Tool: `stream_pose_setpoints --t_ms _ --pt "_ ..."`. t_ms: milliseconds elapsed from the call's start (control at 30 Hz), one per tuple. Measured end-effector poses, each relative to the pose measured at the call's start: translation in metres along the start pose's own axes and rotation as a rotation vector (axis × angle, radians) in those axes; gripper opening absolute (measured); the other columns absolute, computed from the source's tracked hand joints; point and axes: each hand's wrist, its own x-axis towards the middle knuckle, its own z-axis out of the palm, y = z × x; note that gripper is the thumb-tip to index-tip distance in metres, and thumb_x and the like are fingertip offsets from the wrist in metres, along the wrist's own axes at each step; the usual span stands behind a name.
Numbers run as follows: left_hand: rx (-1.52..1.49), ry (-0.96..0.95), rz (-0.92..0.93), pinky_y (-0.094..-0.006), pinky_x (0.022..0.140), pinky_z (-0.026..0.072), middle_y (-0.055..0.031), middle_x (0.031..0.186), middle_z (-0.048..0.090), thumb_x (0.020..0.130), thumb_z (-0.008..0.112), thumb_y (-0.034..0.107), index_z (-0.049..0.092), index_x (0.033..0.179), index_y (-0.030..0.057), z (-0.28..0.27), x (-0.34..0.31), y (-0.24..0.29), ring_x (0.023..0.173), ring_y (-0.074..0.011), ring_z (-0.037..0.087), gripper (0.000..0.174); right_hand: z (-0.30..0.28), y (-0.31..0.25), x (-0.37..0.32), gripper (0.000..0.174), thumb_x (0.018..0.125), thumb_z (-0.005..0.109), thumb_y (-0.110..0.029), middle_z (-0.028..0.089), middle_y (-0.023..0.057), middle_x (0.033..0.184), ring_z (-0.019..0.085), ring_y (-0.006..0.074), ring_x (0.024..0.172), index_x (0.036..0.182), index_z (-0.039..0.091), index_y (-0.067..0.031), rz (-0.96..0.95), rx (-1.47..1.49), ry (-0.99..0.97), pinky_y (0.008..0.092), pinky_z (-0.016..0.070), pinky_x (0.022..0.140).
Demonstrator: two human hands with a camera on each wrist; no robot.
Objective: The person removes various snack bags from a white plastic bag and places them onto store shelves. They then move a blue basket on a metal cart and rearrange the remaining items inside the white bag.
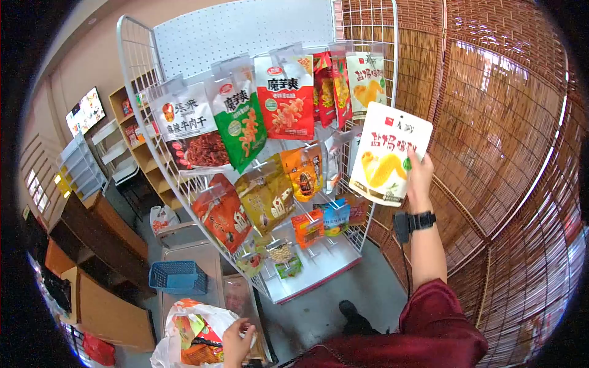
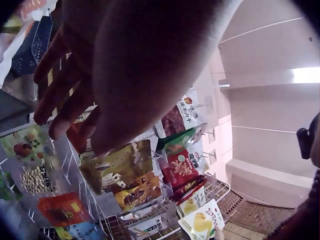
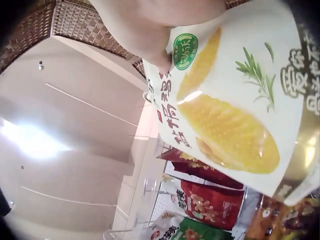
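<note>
The right hand [image 1: 420, 179] is pinching the chicken-wing pouch [image 1: 385, 150] by one edge before the display rack [image 1: 245, 26], risking a drop if that grip is loosening, while the left hand's [image 1: 238, 343] fingers are hanging loosely apart beside the plastic bag [image 1: 216, 315]

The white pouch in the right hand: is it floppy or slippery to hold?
The white pouch is probably stiff: it looks nearly flat, though the right hand grips only one edge. Shiny highlights in the right wrist view suggest it may be slippery.
</note>
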Motion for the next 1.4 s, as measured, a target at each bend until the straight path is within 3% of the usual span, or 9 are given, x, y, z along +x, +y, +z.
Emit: stream_pose_setpoints --t_ms 100,267,333,433,633,933,1400 --pt "-0.053 0.072 -0.046 -0.0299 0.068 0.0476 -0.0147 0.08 0.063 0.073 0.062 0.011 0.058 0.092 -0.0039 0.01 0.005 0.008 0.074 -0.021 0.062 0.025 0.005 0.011 0.048 0.021 0.08 0.06 -0.01 0.061 0.008 0.09 0.057 0.0119 0.076 0.095 0.057 0.0033 -0.038 0.007 0.005 0.0246 0.045 0.067" --pt "-0.044 0.112 -0.072 -0.0308 0.067 0.0477 -0.0156 0.079 0.063 0.073 0.063 0.012 0.058 0.09 -0.0039 0.044 0.051 0.052 0.074 -0.0239 0.062 0.024 0.028 0.03 0.121 0.021 0.078 0.061 -0.009 0.062 0.0071 0.087 0.058 0.0119 0.074 0.095 0.057 0.0039 0.088 0.183 -0.11 0.0233 0.0452 0.065" --pt "0.051 0.156 0.05 -0.0315 0.064 0.0464 -0.0144 0.077 0.062 0.072 0.063 0.012 0.059 0.092 -0.0007 0.061 0.076 0.077 0.071 -0.0257 0.06 0.024 0.033 0.042 0.155 0.022 0.078 0.061 -0.009 0.062 0.0076 0.087 0.058 0.0121 0.074 0.094 0.057 0.0045 0.088 0.149 -0.133 0.0235 0.0454 0.065" --pt "0.033 0.16 0.079 -0.0329 0.066 0.0456 -0.0148 0.077 0.061 0.072 0.062 0.012 0.059 0.092 -0.001 0.085 0.113 0.124 0.071 -0.0266 0.06 0.024 0.046 0.049 0.193 0.022 0.078 0.062 -0.01 0.062 0.0083 0.087 0.058 0.0117 0.072 0.094 0.057 0.005 0.149 0.185 -0.285 0.0233 0.0454 0.064" --pt "0.059 0.13 0.142 -0.0333 0.067 0.0454 -0.015 0.078 0.061 0.072 0.062 0.013 0.059 0.092 0.0002 0.122 0.149 0.159 0.074 -0.0277 0.059 0.024 0.068 0.052 0.246 0.023 0.078 0.062 -0.011 0.062 0.0089 0.086 0.057 0.011 0.072 0.094 0.057 0.0055 0.132 0.231 -0.35 0.023 0.0453 0.064" --pt "0.025 0.152 0.025 -0.0328 0.068 0.0455 -0.0143 0.079 0.062 0.072 0.062 0.013 0.06 0.09 -0.0002 0.125 0.153 0.163 0.074 -0.0266 0.06 0.022 0.091 0.053 0.271 0.022 0.078 0.062 -0.01 0.062 0.0082 0.085 0.057 0.0105 0.071 0.093 0.057 0.0049 0.077 0.283 -0.392 0.0222 0.0452 0.063" --pt "0.12 0.162 0.077 -0.0339 0.066 0.0448 -0.0125 0.075 0.061 0.073 0.062 0.016 0.059 0.089 0.0006 0.119 0.153 0.152 0.071 -0.027 0.058 0.022 0.098 0.063 0.277 0.02 0.077 0.063 -0.01 0.062 0.007 0.084 0.057 0.0097 0.067 0.092 0.059 0.004 0.081 0.275 -0.339 0.0212 0.0447 0.06"
